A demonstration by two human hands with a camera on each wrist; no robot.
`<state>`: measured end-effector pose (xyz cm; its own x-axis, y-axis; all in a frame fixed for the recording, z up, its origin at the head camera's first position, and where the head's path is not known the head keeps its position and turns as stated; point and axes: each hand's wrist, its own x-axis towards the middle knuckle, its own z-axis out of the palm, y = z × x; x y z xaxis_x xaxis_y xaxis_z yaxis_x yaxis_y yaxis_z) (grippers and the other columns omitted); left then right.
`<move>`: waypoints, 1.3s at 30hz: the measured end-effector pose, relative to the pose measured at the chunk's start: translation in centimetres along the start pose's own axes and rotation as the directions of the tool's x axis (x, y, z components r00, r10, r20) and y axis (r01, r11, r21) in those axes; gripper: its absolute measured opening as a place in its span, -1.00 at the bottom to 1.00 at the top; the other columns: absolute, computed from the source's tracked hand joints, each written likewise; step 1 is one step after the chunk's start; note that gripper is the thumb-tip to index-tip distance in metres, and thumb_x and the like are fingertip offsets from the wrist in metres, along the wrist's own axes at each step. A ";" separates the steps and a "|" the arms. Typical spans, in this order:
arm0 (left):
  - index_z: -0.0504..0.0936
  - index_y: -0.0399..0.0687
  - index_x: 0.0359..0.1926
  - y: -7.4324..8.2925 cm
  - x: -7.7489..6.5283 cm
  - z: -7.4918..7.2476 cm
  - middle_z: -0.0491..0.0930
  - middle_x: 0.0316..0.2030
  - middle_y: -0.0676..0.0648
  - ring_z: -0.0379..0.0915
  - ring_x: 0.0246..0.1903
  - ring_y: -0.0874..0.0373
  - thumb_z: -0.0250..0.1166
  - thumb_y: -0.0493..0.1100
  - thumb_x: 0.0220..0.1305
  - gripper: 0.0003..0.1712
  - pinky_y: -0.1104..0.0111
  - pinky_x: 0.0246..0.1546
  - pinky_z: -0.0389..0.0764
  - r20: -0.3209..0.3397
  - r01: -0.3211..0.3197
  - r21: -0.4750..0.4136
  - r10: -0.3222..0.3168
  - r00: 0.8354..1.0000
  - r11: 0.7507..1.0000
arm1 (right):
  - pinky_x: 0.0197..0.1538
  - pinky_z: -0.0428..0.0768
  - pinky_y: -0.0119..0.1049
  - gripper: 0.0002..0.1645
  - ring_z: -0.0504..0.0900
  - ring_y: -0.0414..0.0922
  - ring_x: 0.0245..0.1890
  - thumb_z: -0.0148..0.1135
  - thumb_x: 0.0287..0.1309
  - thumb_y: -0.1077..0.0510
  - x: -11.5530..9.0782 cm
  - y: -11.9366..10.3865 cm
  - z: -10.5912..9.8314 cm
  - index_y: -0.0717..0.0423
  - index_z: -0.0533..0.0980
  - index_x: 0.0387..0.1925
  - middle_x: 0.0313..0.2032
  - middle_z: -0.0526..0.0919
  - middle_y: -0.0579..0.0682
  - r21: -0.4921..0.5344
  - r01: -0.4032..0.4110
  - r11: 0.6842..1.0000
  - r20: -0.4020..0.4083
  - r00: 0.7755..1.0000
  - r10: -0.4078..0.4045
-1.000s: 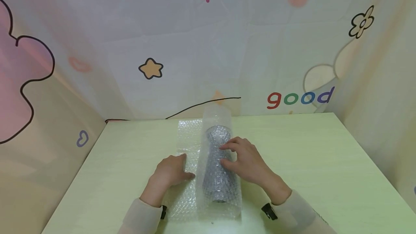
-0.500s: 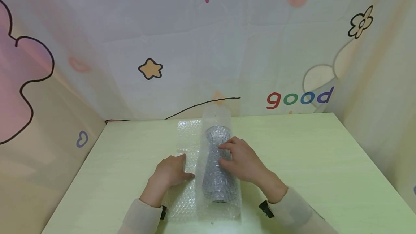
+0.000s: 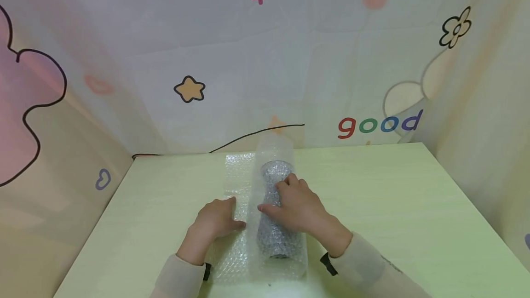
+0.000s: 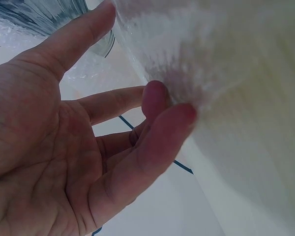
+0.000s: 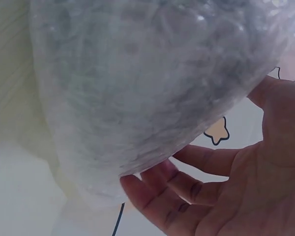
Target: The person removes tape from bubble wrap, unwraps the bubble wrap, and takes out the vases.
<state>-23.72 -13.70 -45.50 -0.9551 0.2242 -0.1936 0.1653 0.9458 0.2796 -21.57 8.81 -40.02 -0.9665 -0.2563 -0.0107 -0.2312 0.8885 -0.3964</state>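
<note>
A glass vase point(image 3: 278, 238), narrow at the middle, lies on its side rolled in clear bubble wrap point(image 3: 232, 261) on the pale green table. Part of the wrap spreads flat to its left. My left hand point(image 3: 215, 219) presses that flat part with its fingertips; in the left wrist view the fingertips point(image 4: 179, 118) meet the film and the palm is away from it. Over the vase's middle, my right hand point(image 3: 300, 206) holds the wrapped roll, thumb across the top and fingers bent on the right side. The wrapped vase point(image 5: 137, 88) fills much of the right wrist view.
The table point(image 3: 372, 206) extends to both sides of the wrap. At its back edge hangs a printed curtain point(image 3: 232, 59), which also rises at left and right. The far end of the wrap reaches this curtain.
My right hand has shifted left over the vase, its thumb spreading farther across the top. My left hand stays in place, and the vase has hardly moved.
</note>
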 end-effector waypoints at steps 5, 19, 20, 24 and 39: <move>0.47 -0.29 0.39 -0.1 0.0 0.1 0.68 0.12 -0.33 0.67 0.04 -0.24 0.56 0.13 0.13 -0.06 -0.07 0.03 0.67 0.001 -0.001 0.004 0.001 1.000 1.000 | -0.19 0.66 0.00 0.13 0.52 0.17 0.05 0.31 0.09 -0.57 -0.1 -1.3 0.1 0.34 0.49 0.23 0.19 0.47 0.25 -0.061 -0.051 0.997 0.016 0.999 0.052; 0.48 -0.30 0.38 0.0 -0.1 0.1 0.69 0.10 -0.33 0.68 0.00 -0.22 0.57 0.12 0.12 -0.07 -0.06 -0.01 0.69 -0.001 -0.004 -0.005 0.004 1.000 1.000 | -0.37 0.59 -0.06 0.16 0.51 0.15 -0.09 0.39 -0.05 -0.60 -0.2 -2.6 0.9 0.39 0.51 0.09 0.00 0.47 0.26 -0.167 -0.064 0.984 -0.012 0.998 0.063; 0.48 -0.30 0.38 0.0 -0.1 0.0 0.69 0.10 -0.33 0.68 0.00 -0.22 0.58 0.12 0.11 -0.07 -0.06 -0.02 0.69 -0.001 -0.004 -0.006 0.004 1.000 1.000 | -0.38 0.59 -0.06 0.17 0.51 0.16 -0.08 0.40 -0.06 -0.60 -0.1 -2.6 1.0 0.39 0.51 0.08 0.00 0.47 0.26 -0.170 -0.062 0.983 -0.015 0.998 0.060; 0.48 -0.29 0.38 0.0 -0.1 0.0 0.69 0.10 -0.33 0.68 0.00 -0.22 0.57 0.13 0.11 -0.07 -0.06 -0.02 0.69 -0.002 -0.005 -0.007 0.005 1.000 1.000 | -0.42 0.56 -0.08 0.18 0.49 0.17 -0.09 0.42 -0.10 -0.61 -0.1 -2.8 1.3 0.41 0.51 0.04 -0.04 0.46 0.26 -0.184 -0.055 0.981 -0.030 0.998 0.050; 0.44 -0.31 0.41 -0.1 0.0 0.1 0.66 0.15 -0.35 0.66 0.07 -0.24 0.57 0.14 0.11 -0.01 -0.06 0.03 0.67 -0.003 -0.002 -0.022 0.002 1.000 1.000 | -0.56 0.48 -0.18 0.04 0.44 0.09 -0.22 0.52 -0.07 -0.42 -0.2 -3.1 1.5 0.44 0.50 0.01 -0.13 0.45 0.22 -0.234 -0.027 0.972 -0.046 0.999 0.017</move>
<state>-23.72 -13.75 -45.62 -0.9556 0.2253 -0.1898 0.1617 0.9398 0.3011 -20.54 5.56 -40.14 -0.9744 -0.2232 0.0248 -0.2242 0.9596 -0.1703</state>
